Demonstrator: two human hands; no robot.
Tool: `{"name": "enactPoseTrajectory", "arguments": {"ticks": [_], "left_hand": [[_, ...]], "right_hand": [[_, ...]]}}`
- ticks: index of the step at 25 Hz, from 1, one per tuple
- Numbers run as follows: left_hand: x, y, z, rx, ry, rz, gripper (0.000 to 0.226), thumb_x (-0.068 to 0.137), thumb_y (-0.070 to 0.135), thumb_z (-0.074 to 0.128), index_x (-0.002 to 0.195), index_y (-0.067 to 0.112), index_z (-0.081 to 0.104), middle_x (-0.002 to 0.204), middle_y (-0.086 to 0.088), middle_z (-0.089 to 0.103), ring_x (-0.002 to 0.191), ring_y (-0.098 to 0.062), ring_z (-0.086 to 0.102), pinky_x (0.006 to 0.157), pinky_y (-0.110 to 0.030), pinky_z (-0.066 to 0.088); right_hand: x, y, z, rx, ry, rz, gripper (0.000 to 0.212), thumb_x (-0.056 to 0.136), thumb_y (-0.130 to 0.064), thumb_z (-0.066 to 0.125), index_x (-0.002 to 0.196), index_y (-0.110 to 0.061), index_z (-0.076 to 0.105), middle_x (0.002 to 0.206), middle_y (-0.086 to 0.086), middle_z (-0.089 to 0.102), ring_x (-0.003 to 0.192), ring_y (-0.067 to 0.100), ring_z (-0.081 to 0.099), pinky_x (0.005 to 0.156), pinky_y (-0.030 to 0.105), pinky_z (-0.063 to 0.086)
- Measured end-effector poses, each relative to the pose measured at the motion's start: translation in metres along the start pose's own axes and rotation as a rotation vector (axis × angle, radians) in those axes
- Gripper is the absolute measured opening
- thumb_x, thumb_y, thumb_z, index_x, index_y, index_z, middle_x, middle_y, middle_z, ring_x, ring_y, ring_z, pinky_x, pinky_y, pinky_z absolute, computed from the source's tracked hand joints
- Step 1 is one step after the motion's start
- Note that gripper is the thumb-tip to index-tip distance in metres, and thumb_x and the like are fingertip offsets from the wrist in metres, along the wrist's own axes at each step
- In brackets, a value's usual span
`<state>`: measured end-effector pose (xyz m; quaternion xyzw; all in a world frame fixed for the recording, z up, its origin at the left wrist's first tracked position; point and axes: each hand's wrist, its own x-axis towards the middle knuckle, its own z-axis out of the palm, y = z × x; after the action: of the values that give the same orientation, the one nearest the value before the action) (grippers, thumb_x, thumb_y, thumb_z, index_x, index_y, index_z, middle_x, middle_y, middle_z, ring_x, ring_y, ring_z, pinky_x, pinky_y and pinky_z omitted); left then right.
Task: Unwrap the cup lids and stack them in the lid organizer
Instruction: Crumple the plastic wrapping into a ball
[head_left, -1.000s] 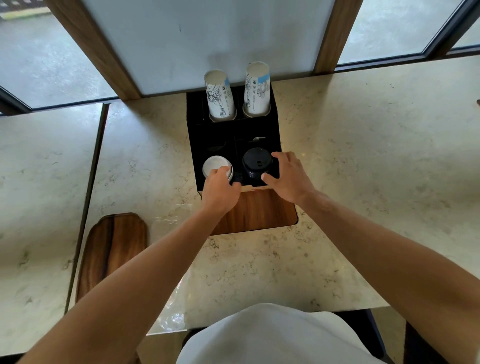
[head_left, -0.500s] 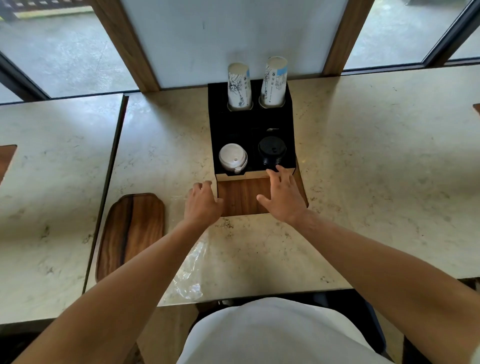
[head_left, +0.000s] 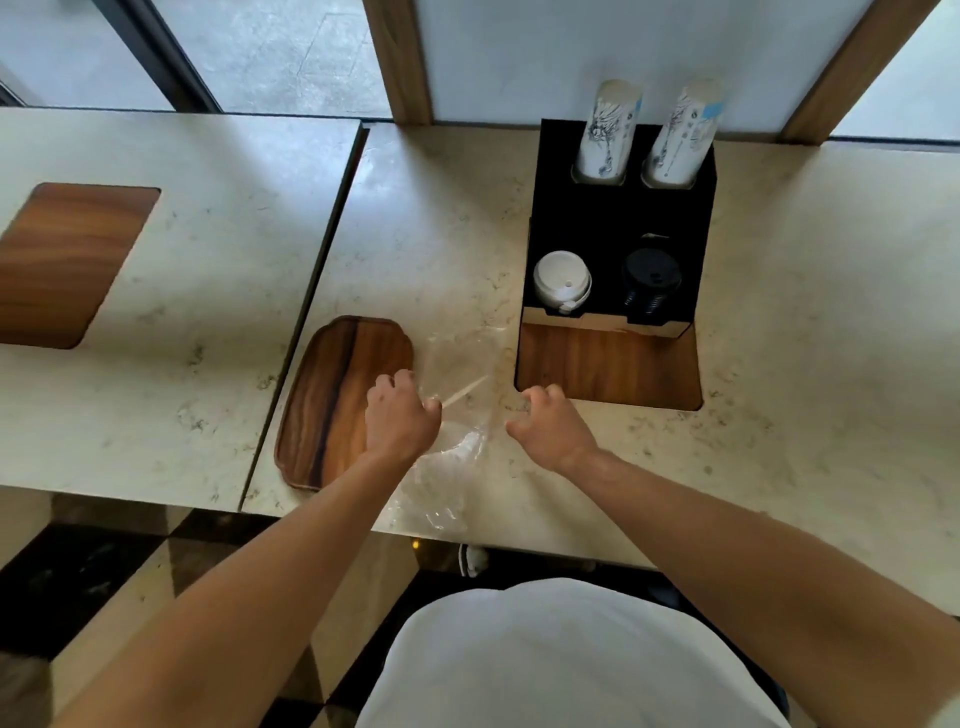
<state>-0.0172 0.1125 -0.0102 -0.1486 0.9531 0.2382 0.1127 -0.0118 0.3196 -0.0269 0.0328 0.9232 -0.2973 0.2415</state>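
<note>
My left hand (head_left: 402, 423) is curled loosely over the crumpled clear plastic wrapper (head_left: 452, 441) that lies on the pale marble-patterned counter (head_left: 805, 415), just beside the dark wooden oval tray (head_left: 337, 400); the fingertips sit at the film's near edge, but whether they pinch it or only rest on it I cannot tell; my right hand (head_left: 553, 431) hovers half-closed at the wrapper's other side, holding nothing. The lids look done with: a stack of white plastic cup lids (head_left: 562, 283) sits in the front left well of the black box-shaped lid organizer (head_left: 613, 218), and a stack of black plastic cup lids (head_left: 650, 278) in the front right well; two sleeves of printed paper cups (head_left: 607, 132) stand upside down in the rear wells. I judge the stacking finished and only the wrapper left to clear; it should be nearly weightless, limp and slippery, prone to slide on the smooth stone instead of lifting, and it hangs partly over the counter's near edge, so a draught or a careless sweep could send it to the floor; best to gather it inward from both sides, bunching the film into a wad, and to grip the creased thick part near my left hand rather than a single flat sheet.
</note>
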Motion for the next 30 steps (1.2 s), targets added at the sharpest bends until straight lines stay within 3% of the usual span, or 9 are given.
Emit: {"name": "enactPoseTrajectory", "arguments": {"ticks": [5,9,12,15,17,19,23,27,30], "left_hand": [[-0.009,-0.030,0.003,-0.135,-0.058,-0.072,0.046,0.095,0.019,0.056,0.137,0.002,0.052,0.124,-0.016,0.064,0.110,-0.030,0.059,0.086,-0.035,0.044],[-0.012,-0.036,0.012,-0.235,-0.097,-0.167,0.038,0.096,0.022,0.057,0.131,0.006,0.058,0.119,-0.004,0.063,0.110,-0.024,0.059,0.081,-0.032,0.038],[-0.007,-0.040,0.020,-0.359,-0.132,-0.277,0.027,0.094,0.020,0.055,0.104,0.000,0.068,0.102,-0.012,0.072,0.093,-0.031,0.068,0.075,-0.046,0.053],[-0.006,-0.042,0.027,-0.562,-0.222,-0.366,0.019,0.096,0.011,0.054,0.095,-0.001,0.070,0.082,-0.016,0.073,0.065,-0.026,0.065,0.071,-0.045,0.059],[-0.006,-0.042,0.029,-0.646,-0.270,-0.385,0.015,0.095,0.007,0.057,0.093,0.001,0.070,0.072,-0.011,0.066,0.055,-0.020,0.058,0.057,-0.036,0.054],[-0.006,-0.040,0.030,-0.674,-0.283,-0.377,0.009,0.093,0.008,0.064,0.089,0.004,0.071,0.074,-0.008,0.063,0.057,-0.019,0.057,0.051,-0.030,0.050],[-0.006,-0.030,0.031,-0.715,-0.286,-0.346,0.018,0.088,0.018,0.076,0.094,0.003,0.066,0.078,-0.007,0.063,0.062,-0.018,0.056,0.055,-0.032,0.049],[-0.009,-0.016,0.029,-0.977,-0.464,-0.411,0.019,0.096,0.009,0.066,0.108,-0.006,0.064,0.086,-0.019,0.070,0.061,-0.024,0.067,0.049,-0.031,0.056],[-0.008,-0.008,0.030,-0.975,-0.449,-0.349,0.017,0.097,0.003,0.064,0.108,-0.009,0.065,0.076,-0.015,0.071,0.057,-0.023,0.066,0.053,-0.033,0.056]], "right_hand": [[0.000,-0.015,0.030,0.070,-0.092,0.017,0.034,0.093,-0.034,0.058,0.108,-0.004,0.065,0.106,0.012,0.069,0.096,0.031,0.066,0.082,0.041,0.055],[-0.001,-0.022,0.045,0.226,-0.084,0.099,0.031,0.090,-0.038,0.064,0.083,-0.008,0.059,0.089,0.020,0.071,0.069,0.024,0.065,0.067,0.046,0.058],[0.000,-0.024,0.046,0.354,-0.060,0.180,0.023,0.087,-0.040,0.069,0.086,-0.021,0.056,0.089,0.009,0.073,0.080,0.024,0.072,0.073,0.041,0.061],[0.001,-0.020,0.044,0.418,-0.034,0.232,0.026,0.086,-0.037,0.074,0.075,-0.022,0.056,0.069,-0.003,0.069,0.051,0.002,0.065,0.047,0.019,0.049],[0.001,-0.015,0.041,0.422,-0.032,0.234,0.030,0.089,-0.030,0.072,0.067,-0.019,0.056,0.055,-0.004,0.066,0.040,0.002,0.060,0.044,0.019,0.047],[-0.001,-0.009,0.038,0.472,-0.041,0.221,0.027,0.093,-0.021,0.070,0.068,-0.015,0.060,0.058,0.001,0.066,0.048,0.009,0.066,0.051,0.023,0.053],[-0.006,0.000,0.023,0.661,-0.031,0.211,0.021,0.096,-0.012,0.068,0.076,-0.006,0.066,0.067,0.006,0.066,0.047,0.009,0.065,0.045,0.021,0.051],[-0.008,0.012,0.008,0.781,0.002,0.252,0.017,0.096,-0.012,0.068,0.087,0.002,0.069,0.073,0.011,0.070,0.041,0.006,0.060,0.044,0.020,0.051],[-0.010,0.020,-0.001,0.843,-0.013,0.272,0.024,0.094,-0.016,0.070,0.096,0.009,0.072,0.081,0.011,0.071,0.046,0.006,0.059,0.048,0.021,0.053]]}}
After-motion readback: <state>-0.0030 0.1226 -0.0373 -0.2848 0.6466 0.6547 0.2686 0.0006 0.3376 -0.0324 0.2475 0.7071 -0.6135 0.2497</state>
